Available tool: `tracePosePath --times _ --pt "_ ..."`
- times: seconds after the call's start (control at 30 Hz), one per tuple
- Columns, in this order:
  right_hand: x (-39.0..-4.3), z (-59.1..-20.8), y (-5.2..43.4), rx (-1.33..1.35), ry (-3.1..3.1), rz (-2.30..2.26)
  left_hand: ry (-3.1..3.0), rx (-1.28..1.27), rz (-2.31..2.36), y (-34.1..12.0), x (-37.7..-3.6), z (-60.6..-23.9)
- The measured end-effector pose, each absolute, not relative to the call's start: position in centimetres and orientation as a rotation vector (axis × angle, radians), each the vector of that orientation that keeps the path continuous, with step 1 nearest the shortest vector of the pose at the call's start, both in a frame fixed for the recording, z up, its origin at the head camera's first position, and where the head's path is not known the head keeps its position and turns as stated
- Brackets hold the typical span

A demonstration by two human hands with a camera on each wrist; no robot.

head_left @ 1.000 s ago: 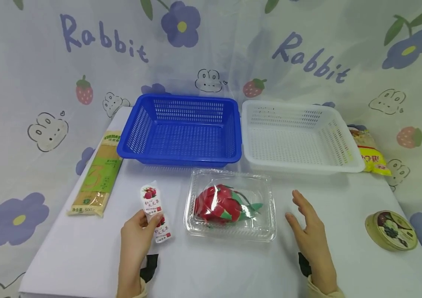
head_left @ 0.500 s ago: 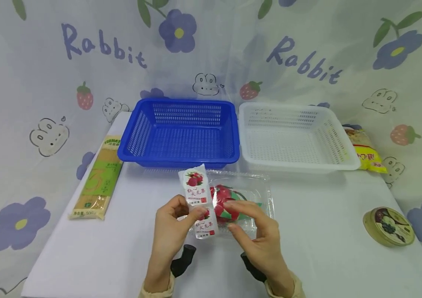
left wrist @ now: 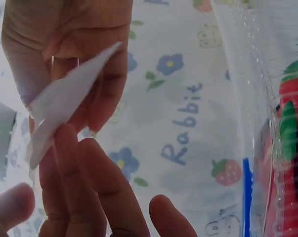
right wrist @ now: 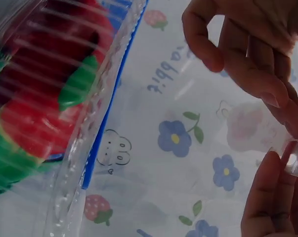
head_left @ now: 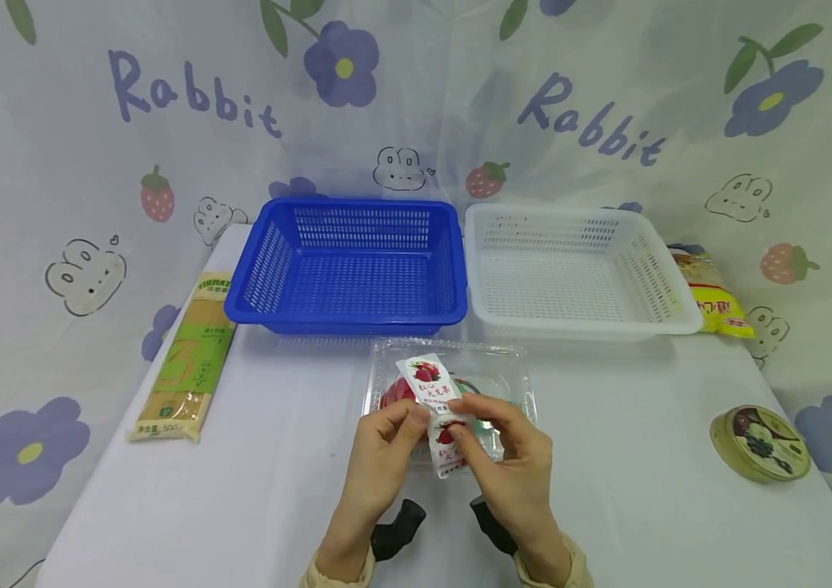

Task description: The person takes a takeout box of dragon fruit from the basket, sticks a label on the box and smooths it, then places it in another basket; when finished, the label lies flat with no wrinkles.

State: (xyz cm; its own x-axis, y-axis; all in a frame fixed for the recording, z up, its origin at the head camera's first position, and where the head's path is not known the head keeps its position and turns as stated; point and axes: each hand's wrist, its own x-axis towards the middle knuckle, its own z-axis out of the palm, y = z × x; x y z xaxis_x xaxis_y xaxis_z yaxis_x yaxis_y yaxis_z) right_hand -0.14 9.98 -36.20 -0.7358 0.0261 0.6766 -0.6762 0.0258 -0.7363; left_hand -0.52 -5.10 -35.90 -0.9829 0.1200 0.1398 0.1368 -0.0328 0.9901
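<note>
A white strip of two stickers [head_left: 426, 382], printed with dragon fruit pictures and red characters, is held above the box in the head view. My left hand [head_left: 380, 445] pinches the strip's left edge between thumb and fingers. From the other side, my right hand [head_left: 517, 447] pinches the lower sticker near the join. In the left wrist view the strip [left wrist: 72, 96] appears edge-on as a pale, bent sheet. Beneath the hands lies a clear plastic box [head_left: 507, 359] with a red and green dragon fruit [head_left: 395, 394] inside, partly hidden by strip and hands.
Behind the box stand a blue basket [head_left: 348, 320] and a white basket [head_left: 585, 327], side by side. A pasta packet [head_left: 191, 359] lies at the left. A yellow bag [head_left: 720, 310] is beside the white basket; a round tin [head_left: 761, 443] sits at the right edge.
My left hand has carried the sticker strip rightward over the box. My right hand has come in from the right and now pinches the lower sticker.
</note>
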Motion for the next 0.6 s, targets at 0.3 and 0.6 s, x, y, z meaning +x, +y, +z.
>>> tracePosePath --times 0.3,0.6 --pt "-0.43 -36.78 10.06 0.628 -1.871 1.504 -2.175 -0.318 -2.060 -4.98 -0.61 -35.94" --pt "-0.53 -37.02 9.90 0.585 -1.859 1.351 -2.196 -0.247 -1.826 -4.29 -0.86 -36.24"
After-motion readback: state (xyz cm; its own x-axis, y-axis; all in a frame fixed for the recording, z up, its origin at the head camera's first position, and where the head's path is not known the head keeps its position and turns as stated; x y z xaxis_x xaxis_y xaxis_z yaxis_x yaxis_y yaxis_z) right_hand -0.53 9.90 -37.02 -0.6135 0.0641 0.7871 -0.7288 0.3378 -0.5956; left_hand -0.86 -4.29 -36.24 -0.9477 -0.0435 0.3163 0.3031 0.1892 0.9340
